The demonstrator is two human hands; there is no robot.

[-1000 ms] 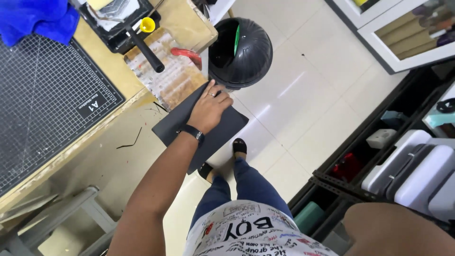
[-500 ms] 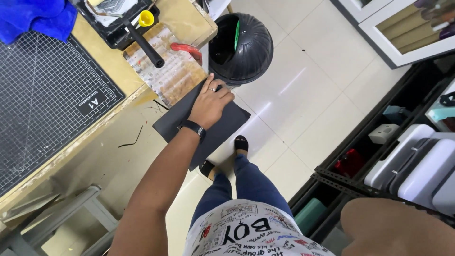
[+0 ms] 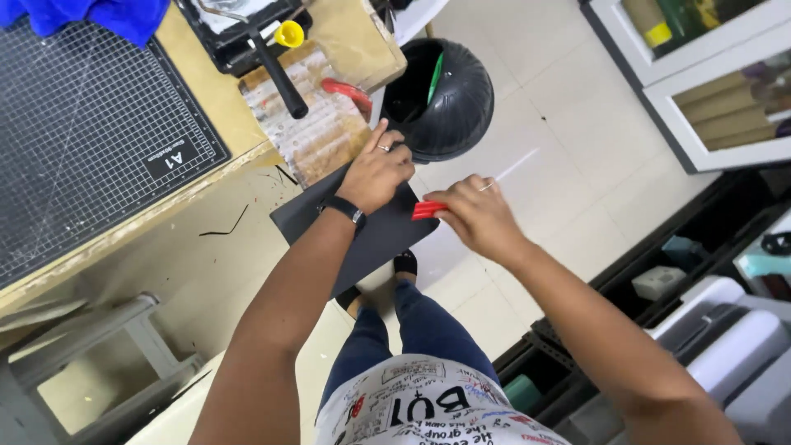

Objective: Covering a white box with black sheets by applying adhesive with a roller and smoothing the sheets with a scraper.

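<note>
Your left arm reaches forward and slightly right, elbow low, wrist with a dark band. Your left hand (image 3: 377, 171) lies palm down with fingers loosely spread, pressing on the far edge of a dark grey sheet (image 3: 367, 239); it holds the sheet flat rather than gripping it. The sheet hangs partly over the edge of the workbench (image 3: 198, 107), its near corner out above the floor and your shoes.

Your right arm comes in from the lower right, bent at the elbow. Your right hand (image 3: 479, 216) is closed around a small red tool (image 3: 428, 210), whose red end sticks out to the left of your fingers and touches or hovers just at the sheet's right edge; you cannot tell which. A thin pale line runs up and right from that hand.

Just beyond your left hand sit a worn board (image 3: 309, 124) and a black bin (image 3: 449, 103) on the floor. A gridded cutting mat (image 3: 82, 140) lies well to the left.
</note>
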